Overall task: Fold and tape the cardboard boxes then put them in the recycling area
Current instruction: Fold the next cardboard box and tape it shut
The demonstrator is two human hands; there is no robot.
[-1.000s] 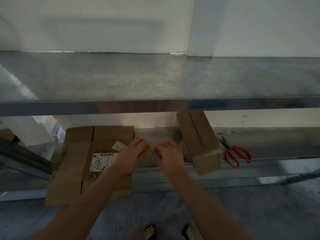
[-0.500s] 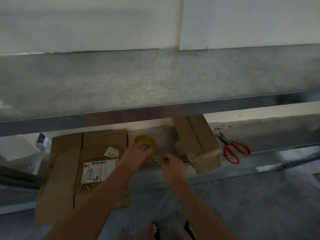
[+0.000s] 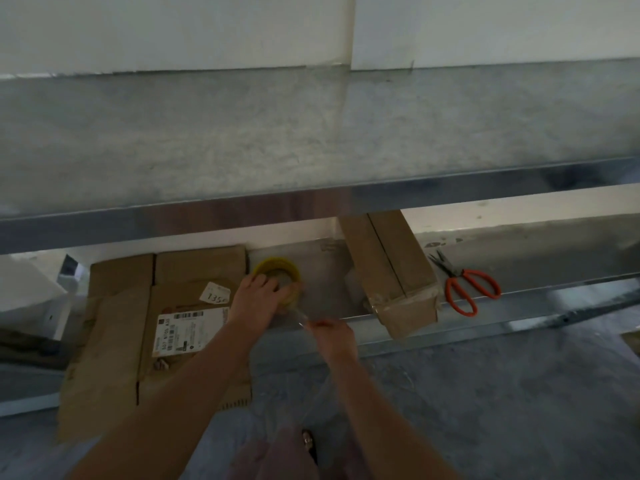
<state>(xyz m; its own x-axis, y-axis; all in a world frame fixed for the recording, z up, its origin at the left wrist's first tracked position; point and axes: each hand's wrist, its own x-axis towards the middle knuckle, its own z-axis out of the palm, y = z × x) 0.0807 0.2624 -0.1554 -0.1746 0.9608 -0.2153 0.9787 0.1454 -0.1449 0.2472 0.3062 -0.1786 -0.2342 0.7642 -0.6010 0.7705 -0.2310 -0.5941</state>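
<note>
two hands share the yellow tape roll point(image 3: 277, 268) on the lower shelf point(image 3: 329, 271); left hand point(image 3: 256, 301) grips it, right hand point(image 3: 334, 337) pinches the free end point(image 3: 302, 319); film probably thin, sticky, easily twisted; keep it taut

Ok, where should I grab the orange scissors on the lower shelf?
By the orange handle loops, coming from the front of the lower shelf: the scissors lie flat with the loops toward you and the blades pointing back toward the wall.

Left hand point(image 3: 258, 299), right hand point(image 3: 334, 337), both curled
</note>
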